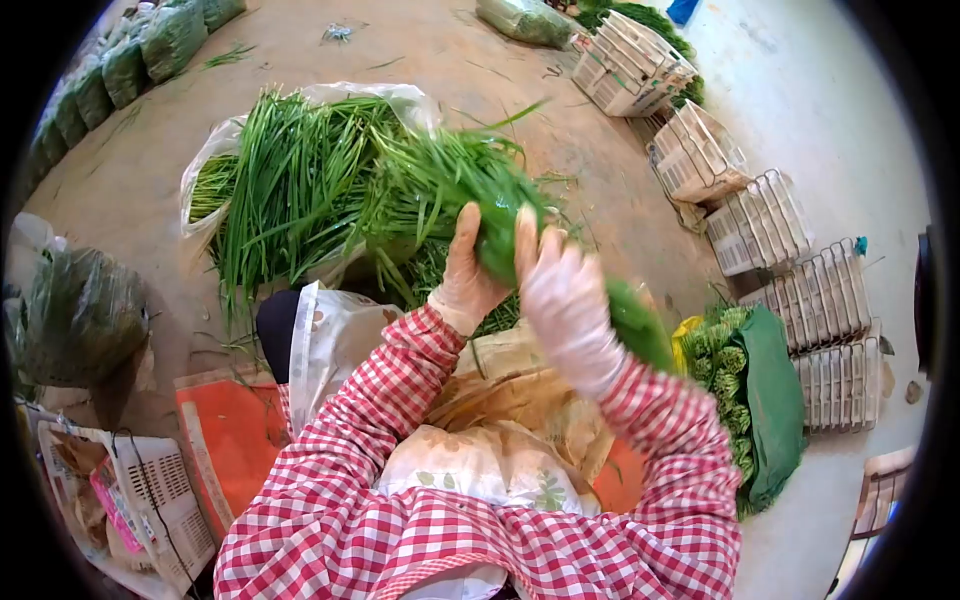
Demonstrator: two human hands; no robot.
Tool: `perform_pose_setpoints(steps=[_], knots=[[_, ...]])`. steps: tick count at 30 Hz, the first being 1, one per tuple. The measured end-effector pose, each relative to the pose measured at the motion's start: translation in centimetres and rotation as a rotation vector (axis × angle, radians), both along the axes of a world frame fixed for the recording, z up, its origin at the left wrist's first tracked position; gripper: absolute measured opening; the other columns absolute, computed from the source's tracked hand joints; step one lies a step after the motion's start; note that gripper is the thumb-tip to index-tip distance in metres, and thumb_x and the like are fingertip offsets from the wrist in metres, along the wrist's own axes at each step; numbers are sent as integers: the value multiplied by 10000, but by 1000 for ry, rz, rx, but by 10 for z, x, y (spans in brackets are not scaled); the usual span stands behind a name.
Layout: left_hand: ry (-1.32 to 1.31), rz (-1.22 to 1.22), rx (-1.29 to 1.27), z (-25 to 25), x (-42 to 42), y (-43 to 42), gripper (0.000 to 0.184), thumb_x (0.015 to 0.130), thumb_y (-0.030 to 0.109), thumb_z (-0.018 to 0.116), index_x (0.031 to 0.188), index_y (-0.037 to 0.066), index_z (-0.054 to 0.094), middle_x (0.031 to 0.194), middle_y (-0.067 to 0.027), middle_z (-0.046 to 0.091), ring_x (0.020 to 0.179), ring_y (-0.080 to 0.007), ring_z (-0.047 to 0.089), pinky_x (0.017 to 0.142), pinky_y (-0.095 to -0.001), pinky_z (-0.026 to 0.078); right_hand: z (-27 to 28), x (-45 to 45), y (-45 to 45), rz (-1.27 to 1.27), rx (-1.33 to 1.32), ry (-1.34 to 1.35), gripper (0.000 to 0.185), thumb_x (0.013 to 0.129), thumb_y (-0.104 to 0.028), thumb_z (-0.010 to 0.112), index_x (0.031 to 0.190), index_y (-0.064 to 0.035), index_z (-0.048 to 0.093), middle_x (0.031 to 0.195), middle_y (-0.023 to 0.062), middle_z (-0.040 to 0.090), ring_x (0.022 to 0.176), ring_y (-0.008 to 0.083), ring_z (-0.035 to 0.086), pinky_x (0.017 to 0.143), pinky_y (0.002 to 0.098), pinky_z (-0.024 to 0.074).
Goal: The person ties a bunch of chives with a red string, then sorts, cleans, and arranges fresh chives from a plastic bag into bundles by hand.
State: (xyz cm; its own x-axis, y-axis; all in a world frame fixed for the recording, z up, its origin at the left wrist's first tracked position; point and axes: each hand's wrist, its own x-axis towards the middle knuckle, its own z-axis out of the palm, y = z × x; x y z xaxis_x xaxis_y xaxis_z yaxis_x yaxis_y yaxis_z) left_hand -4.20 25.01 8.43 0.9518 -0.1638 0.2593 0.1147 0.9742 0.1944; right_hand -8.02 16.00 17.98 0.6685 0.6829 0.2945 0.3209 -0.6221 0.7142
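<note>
Out in front of me, my gloved left hand [466, 278] and gloved right hand [568, 308] are both closed around a bunch of garlic chives [497, 240]. Its leafy end fans up and left; the other end, smeared by motion, sticks out past my right wrist. Both thumbs point upward along the bunch. To the left, a large heap of loose chives [300, 190] lies on an open white plastic bag [198, 178]. More greens show below my left hand, partly hidden.
On the right are tied bundles of chives [730, 370] beside a green cloth [775, 405]. White crates [755, 225] line the wall. A filled dark bag [80, 315], a white basket [165, 500] and an orange sack [235, 440] are at left. Stuffed green bags [175, 40] stand farther back.
</note>
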Motion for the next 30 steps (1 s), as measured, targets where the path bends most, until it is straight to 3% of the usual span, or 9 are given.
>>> perform_pose_setpoints(steps=[6,9,12,17,21,22,27,29,30], knots=[[55,-31,15,-17,-22,35,591,783,451,605,1151,1,494,993,-181,596,809,-252,633,663,-349,563,-73,-44,-9,294,578,503,679,723,-12,587,1325,87,287,1292,335,374,1014,413,536,841,397,476],[42,-5,161,-19,-24,61,517,781,429,609,1055,-2,530,849,-134,584,630,-207,572,556,-295,495,-52,-43,-16,422,924,1109,737,762,-197,654,1376,-32,284,1250,289,456,979,321,580,824,378,486],[-76,1,446,-23,-27,109,443,782,374,617,1008,-1,546,803,-139,584,628,-220,572,581,-337,495,-39,-9,-40,-44,1446,1884,789,789,-402,661,1397,-92,264,1187,226,540,1025,260,584,897,339,462],[233,-72,604,18,-61,159,264,754,228,594,908,14,605,870,-145,624,724,-241,610,690,-353,516,-63,-4,14,314,1391,2312,1094,662,-514,728,1434,-87,80,1420,195,266,1254,276,355,1036,421,297],[280,-104,1265,42,-94,199,250,761,111,577,980,-4,608,876,-101,630,750,-160,587,694,-281,485,-93,3,54,447,2070,2672,905,709,-748,465,1316,-93,316,1178,101,475,1148,269,456,899,422,402],[216,-130,1592,63,-109,201,251,763,92,567,999,17,609,907,-70,623,804,-137,568,737,-295,467,-89,3,50,438,2077,2694,905,709,-748,465,1316,-93,316,1178,101,475,1148,269,456,899,422,402],[91,-240,1527,7,-171,221,374,730,104,621,1093,25,579,961,-50,610,823,-142,547,740,-294,451,-100,25,41,671,2552,2334,872,774,-707,410,1305,-18,357,1249,162,489,1118,285,509,921,403,450],[198,-294,1507,0,-199,211,394,723,101,626,1106,26,571,980,-52,604,842,-148,543,757,-297,444,-131,31,46,676,2529,2421,684,856,-553,474,1281,-23,399,1261,158,485,1099,263,533,883,336,482],[239,-310,1492,-3,-210,206,405,720,100,629,1113,27,567,989,-52,601,852,-151,541,766,-299,441,-108,17,42,360,2603,2263,526,910,-397,492,1267,-17,424,1055,83,588,916,172,593,750,261,507]])
